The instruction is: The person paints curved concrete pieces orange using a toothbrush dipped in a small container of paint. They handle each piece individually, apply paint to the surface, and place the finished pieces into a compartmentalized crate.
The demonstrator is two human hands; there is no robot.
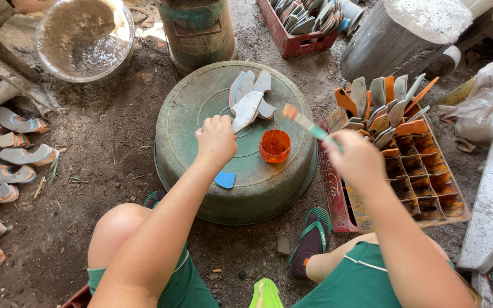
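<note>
Gluing looks underway: the right hand (356, 158) is clenching a brush (305, 122) above the orange cup (274, 146), the left hand (217, 138) pinning a sole piece (246, 111) on the upturned basin (201, 114), which probably needs brushing now.

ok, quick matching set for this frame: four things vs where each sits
Things:
1. brush
2. orange cup
3. upturned green basin
4. red crate

Places:
A. on the dirt ground, serving as a work surface
B. in the right hand
C. right of the basin, with shoe soles standing in its cells
D. on top of the basin, right of the left hand

Pairs: 1-B, 2-D, 3-A, 4-C
</note>
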